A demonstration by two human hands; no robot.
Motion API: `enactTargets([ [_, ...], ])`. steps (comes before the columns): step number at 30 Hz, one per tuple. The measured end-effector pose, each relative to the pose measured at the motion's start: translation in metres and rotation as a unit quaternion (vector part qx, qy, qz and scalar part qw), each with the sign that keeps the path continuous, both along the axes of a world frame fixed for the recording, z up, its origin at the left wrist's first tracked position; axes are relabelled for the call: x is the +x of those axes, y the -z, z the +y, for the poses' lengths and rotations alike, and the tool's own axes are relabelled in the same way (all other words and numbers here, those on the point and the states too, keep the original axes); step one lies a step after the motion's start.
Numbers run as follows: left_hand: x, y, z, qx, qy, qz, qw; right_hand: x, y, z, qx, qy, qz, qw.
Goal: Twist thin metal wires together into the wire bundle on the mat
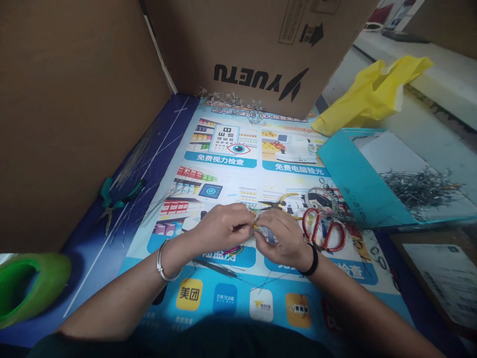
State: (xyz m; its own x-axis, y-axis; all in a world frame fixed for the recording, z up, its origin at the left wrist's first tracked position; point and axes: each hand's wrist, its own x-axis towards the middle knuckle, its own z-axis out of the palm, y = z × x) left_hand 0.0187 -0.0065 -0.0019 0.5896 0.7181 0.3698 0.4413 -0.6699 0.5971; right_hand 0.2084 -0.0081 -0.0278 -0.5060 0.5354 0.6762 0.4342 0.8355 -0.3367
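Observation:
My left hand (229, 226) is closed, its thumb and fingers pinched at the middle of the poster. Facing it, my right hand (281, 236) pinches with thumb and forefinger. Between the fingertips of both is a small wire piece (255, 224) with yellowish bits; its exact shape is mostly hidden. Just behind the hands lie pliers with yellow handles (288, 200). Red-handled scissors (323, 233) rest close to my right hand's outer side. Dark thin wires (219, 268) lie on the poster below my left hand.
Teal-handled pliers (112, 196) and loose wires lie at left, by a green tape roll (55, 283). Cardboard boxes (238, 44) wall off the back and left. At right are a teal box (361, 184) holding tangled wire pieces and a yellow bag (372, 94).

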Motion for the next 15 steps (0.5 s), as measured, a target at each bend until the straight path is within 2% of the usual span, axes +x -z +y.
enactTargets([
  [15, -0.0019, -0.0002, 0.0009, -0.017, -0.007, -0.013, 1.000, -0.0018, -0.0001, 0.0004, 0.021, 0.014, -0.011, 1.000],
])
